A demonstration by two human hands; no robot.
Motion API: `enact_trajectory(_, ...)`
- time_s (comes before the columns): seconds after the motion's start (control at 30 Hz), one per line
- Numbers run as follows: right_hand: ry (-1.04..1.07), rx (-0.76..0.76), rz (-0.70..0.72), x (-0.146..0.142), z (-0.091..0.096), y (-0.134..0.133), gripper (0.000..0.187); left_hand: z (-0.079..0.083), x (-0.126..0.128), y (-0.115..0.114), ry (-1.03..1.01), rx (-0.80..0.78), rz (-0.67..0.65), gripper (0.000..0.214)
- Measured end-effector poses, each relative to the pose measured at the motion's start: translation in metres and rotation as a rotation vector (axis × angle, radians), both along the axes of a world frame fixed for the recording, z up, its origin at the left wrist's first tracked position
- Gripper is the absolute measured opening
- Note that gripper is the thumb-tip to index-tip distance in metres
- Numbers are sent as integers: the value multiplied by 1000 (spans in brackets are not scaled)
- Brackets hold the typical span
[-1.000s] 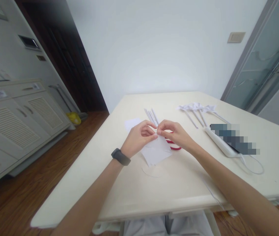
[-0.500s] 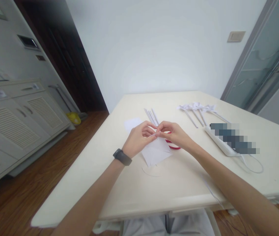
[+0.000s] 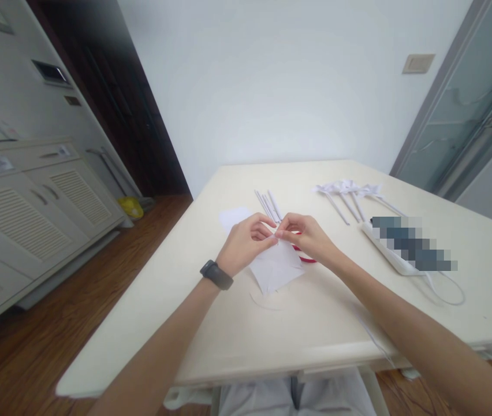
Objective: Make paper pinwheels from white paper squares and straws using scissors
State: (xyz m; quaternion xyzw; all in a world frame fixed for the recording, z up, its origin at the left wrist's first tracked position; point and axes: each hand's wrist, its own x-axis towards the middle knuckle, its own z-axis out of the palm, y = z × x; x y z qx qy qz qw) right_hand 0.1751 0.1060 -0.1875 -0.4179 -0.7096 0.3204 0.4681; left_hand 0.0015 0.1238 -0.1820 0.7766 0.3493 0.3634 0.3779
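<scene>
Both my hands meet over the middle of the table, pinching one white paper sheet at its far corner. My left hand, with a dark band on the wrist, has its thumb and fingertips closed on that corner. Against it, my right hand is closed in a pinch too, fingertips touching the left ones. Slits run through the lower part of the sheet. Red scissor handles show partly beneath my right hand. Another white paper piece lies behind my left hand.
Several thin white paper sticks lie beyond my hands. Paper pinwheels on sticks rest at the back right. A white case with a blurred-out top and a cord is on the right. A thin strip lies near the front edge.
The hands stay almost in place, still pinching the paper's corner. The sheet shifts very slightly.
</scene>
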Motion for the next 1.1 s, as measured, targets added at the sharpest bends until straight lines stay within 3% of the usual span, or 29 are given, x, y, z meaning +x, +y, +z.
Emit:
enact_trajectory(0.4,18,-58,66,6,3,1,17,1,0,1,-24,-14,18,21)
enact_trajectory(0.83,0,-29,49,5,4,-2,10,6,0,-2,-71,-73,-5,14)
enact_trajectory(1.1,100,-96,207,10,15,-7,19,18,-4,-8,-116,-222,-71,18)
